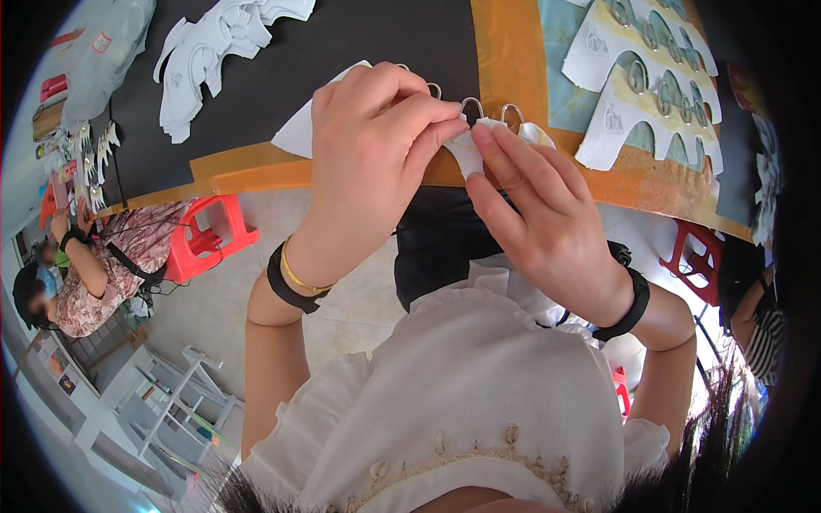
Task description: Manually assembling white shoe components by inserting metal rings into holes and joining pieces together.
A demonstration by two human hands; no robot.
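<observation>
White scalloped strip (464, 152), metal rings (472, 99) toward 12 o'clock, long axis roughly 9-to-3; left hand (368, 141) pinching its edge; right hand (545, 201) half-open, fingers against it, grip indiscernible.

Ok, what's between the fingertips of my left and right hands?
The head view shows part of a white cutout there, between left hand and right hand, with a metal ring just above.

Held piece (464, 154) right of stack (198, 56)
</observation>
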